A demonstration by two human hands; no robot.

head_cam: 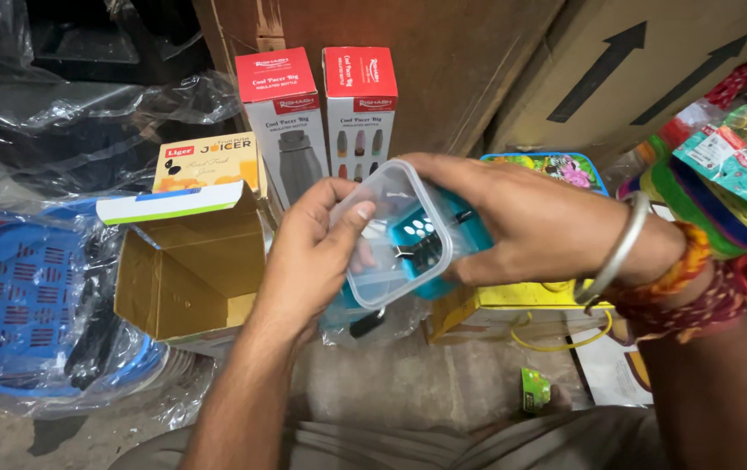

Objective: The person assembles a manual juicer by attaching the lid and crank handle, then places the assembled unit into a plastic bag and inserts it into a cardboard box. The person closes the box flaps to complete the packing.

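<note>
Two tall boxes point(317, 117) with red tops and grey fronts stand side by side against a brown cardboard wall, and a large carton point(643, 74) marked with black arrows leans to their right. An open cardboard box point(190, 252), its yellow-and-white flap raised, sits at the left beside blue plastic baskets point(30, 305) wrapped in clear film (the film is crumpled and glossy). Between these, the left hand point(308, 252) and the right hand point(530, 222) are both clamped on a clear lidded container with a teal base point(404, 235), held above the floor.
</note>
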